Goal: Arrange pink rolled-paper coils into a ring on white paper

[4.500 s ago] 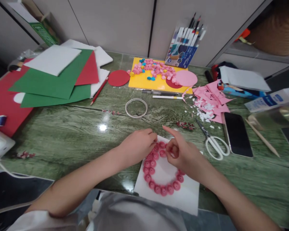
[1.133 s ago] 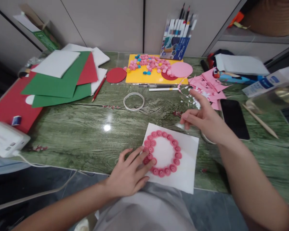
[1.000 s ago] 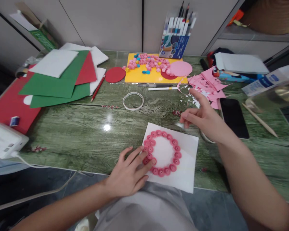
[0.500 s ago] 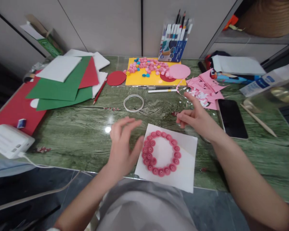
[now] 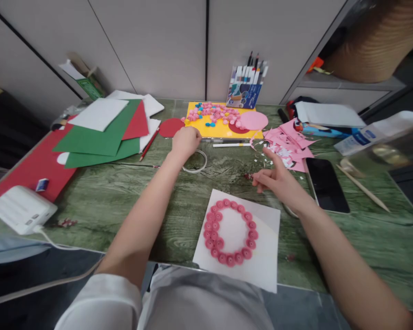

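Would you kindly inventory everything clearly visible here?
Card: one, white, near edge
Coil ring: one, pink, on card
Loose coils: many, pink, blue, yellow, on backing sheet
Backing sheet: one, yellow, back
Large discs: three, red and pink, back
Pen set: one, multicoloured, back
Carton: one, green, back
Tape roll: one, whitish, centre
Pen: one, white, centre
Scraps: many, pink and white, right
Phone: one, black, right
Wooden stick: one, tan, right
Container: one, white, right
Papers: several, green, red, white, left
Pencil: one, red, left
Corded device: one, white, left
Table: one, green, throughout
Left hand: one, near tape roll
Right hand: one, near scraps
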`<state>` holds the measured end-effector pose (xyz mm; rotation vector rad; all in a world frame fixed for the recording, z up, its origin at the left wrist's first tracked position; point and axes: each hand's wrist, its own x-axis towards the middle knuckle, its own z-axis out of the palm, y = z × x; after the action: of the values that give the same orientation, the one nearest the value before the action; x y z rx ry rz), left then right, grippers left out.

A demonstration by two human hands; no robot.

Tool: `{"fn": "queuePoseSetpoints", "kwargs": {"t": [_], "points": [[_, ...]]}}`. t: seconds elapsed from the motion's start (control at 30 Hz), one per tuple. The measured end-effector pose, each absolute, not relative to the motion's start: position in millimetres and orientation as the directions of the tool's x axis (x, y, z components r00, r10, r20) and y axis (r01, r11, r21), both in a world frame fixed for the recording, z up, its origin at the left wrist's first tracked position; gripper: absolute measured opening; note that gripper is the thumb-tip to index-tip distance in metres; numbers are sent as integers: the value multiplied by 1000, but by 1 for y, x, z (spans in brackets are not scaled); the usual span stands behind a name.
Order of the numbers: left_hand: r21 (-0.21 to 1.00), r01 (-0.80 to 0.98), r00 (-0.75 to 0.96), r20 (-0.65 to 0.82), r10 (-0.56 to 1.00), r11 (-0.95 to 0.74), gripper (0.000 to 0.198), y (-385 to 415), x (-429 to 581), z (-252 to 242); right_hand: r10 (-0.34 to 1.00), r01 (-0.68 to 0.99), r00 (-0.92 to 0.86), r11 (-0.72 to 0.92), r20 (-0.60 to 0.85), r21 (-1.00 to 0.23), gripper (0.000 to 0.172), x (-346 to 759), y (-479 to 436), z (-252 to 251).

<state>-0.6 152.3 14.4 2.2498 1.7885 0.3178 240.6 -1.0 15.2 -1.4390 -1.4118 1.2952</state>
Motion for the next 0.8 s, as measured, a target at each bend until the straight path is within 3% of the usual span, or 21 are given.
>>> {"fn": "queuePoseSetpoints", "kwargs": {"t": [0.43,0.7,0.8], "points": [[339,888,253,202,946,-311,33,238,45,-18,978,210,-109,-152,-178,-966,73,241,-1,18],[399,889,149,208,967,-223,30,267,82,-22,975,215,-128,-154,-184,-965,74,240,-2,18],[429,871,187,159,969,-239,27,270,85,-21,972,208,-138,-158,-189,-965,74,240,-2,19]]}}
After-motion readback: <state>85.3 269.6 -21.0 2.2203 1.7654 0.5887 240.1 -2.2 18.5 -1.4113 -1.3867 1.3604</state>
